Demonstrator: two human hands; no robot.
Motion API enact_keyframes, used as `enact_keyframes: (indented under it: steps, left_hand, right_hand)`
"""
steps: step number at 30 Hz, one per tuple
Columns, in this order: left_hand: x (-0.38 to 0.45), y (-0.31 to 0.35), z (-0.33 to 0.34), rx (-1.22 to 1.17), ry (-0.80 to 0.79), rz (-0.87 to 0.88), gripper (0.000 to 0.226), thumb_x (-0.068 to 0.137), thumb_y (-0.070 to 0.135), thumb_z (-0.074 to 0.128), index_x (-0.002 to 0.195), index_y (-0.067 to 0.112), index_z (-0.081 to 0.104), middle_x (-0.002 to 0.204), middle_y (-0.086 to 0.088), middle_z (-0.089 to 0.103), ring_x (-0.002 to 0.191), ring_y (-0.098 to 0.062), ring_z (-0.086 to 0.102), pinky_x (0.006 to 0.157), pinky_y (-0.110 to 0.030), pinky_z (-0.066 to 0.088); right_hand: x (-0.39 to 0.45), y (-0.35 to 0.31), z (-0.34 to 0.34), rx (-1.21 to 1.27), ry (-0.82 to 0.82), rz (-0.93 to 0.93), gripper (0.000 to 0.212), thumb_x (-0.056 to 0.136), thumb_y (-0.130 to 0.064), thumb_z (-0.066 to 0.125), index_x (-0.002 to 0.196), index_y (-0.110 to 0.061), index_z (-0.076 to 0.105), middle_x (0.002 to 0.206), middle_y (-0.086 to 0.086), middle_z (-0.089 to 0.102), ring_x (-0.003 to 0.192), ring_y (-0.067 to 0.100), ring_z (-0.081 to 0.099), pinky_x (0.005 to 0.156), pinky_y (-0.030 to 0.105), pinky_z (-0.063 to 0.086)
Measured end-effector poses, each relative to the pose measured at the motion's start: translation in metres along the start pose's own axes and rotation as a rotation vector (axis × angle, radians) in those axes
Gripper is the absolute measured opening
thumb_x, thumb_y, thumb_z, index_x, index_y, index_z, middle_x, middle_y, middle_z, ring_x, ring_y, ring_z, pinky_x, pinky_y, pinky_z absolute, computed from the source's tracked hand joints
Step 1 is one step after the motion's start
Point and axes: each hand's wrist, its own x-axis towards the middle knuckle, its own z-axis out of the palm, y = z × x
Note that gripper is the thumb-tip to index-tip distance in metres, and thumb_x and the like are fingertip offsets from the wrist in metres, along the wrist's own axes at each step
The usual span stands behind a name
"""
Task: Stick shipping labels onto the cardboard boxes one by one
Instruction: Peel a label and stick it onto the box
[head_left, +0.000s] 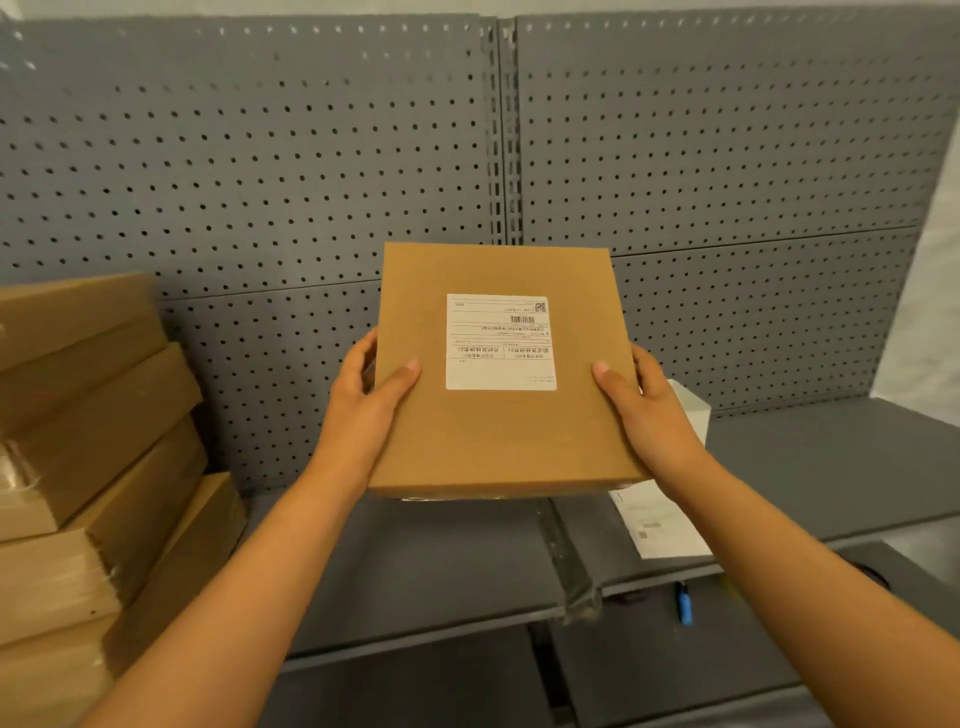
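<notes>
Box (498, 415) being gripped at both sides, left hand (363, 410) and right hand (649, 415) curled round its edges, thumbs being pressed on top, label (501, 342) stuck on its face, box being held above shelf (415, 561), stack (88, 441) at left, label sheets (660, 525) lying at right.

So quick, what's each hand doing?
Left hand: grips the flat brown cardboard box by its left edge.
Right hand: grips its right edge.
</notes>
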Motion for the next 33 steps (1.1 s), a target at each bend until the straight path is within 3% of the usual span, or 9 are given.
enact_keyframes:
  steps: [3, 11, 23, 29, 33]
  left_hand:
    - [0.001, 0.005, 0.044, -0.015, 0.000, 0.022, 0.055, 0.091, 0.027, 0.061, 0.141, 0.030, 0.038, 0.130, 0.007, 0.055, 0.108, -0.011, 0.059, 0.076, -0.022, 0.049]
    - [-0.006, 0.010, 0.175, -0.019, 0.061, -0.003, 0.054, 0.091, 0.029, 0.061, 0.140, 0.032, 0.040, 0.131, 0.009, 0.054, 0.106, -0.009, 0.059, 0.074, -0.022, 0.048]
    - [-0.004, 0.016, 0.284, 0.015, 0.067, -0.023, 0.050, 0.090, 0.029, 0.061, 0.136, 0.034, 0.042, 0.121, 0.012, 0.056, 0.099, -0.006, 0.059, 0.071, -0.022, 0.046]
    - [0.003, 0.006, 0.338, 0.012, 0.011, -0.050, 0.056, 0.089, 0.032, 0.062, 0.140, 0.029, 0.037, 0.130, 0.010, 0.050, 0.111, -0.012, 0.055, 0.075, -0.022, 0.045]
    - [0.000, -0.003, 0.378, 0.012, 0.008, -0.091, 0.050, 0.088, 0.034, 0.064, 0.132, 0.028, 0.041, 0.127, 0.007, 0.053, 0.109, -0.014, 0.057, 0.080, -0.027, 0.046]
  right_hand:
    - [0.016, 0.004, -0.040, 0.001, 0.004, -0.020, 0.047, 0.094, -0.044, 0.050, 0.137, -0.028, 0.039, 0.120, -0.008, 0.058, 0.095, 0.003, 0.060, 0.068, 0.020, 0.045]
    - [0.064, 0.033, -0.161, 0.005, -0.058, -0.007, 0.045, 0.096, -0.041, 0.049, 0.136, -0.025, 0.038, 0.116, -0.010, 0.057, 0.090, -0.004, 0.057, 0.065, 0.014, 0.043]
    - [0.096, 0.059, -0.258, 0.044, -0.030, 0.022, 0.046, 0.095, -0.041, 0.051, 0.137, -0.024, 0.040, 0.118, -0.009, 0.060, 0.095, 0.000, 0.061, 0.069, 0.017, 0.046]
    - [0.103, 0.075, -0.310, -0.007, 0.057, 0.028, 0.052, 0.093, -0.044, 0.053, 0.138, -0.025, 0.039, 0.117, -0.010, 0.059, 0.096, 0.002, 0.061, 0.072, 0.019, 0.047]
    - [0.111, 0.091, -0.344, -0.001, 0.067, 0.053, 0.051, 0.093, -0.044, 0.054, 0.137, -0.025, 0.039, 0.119, -0.007, 0.057, 0.095, 0.003, 0.060, 0.071, 0.020, 0.048]
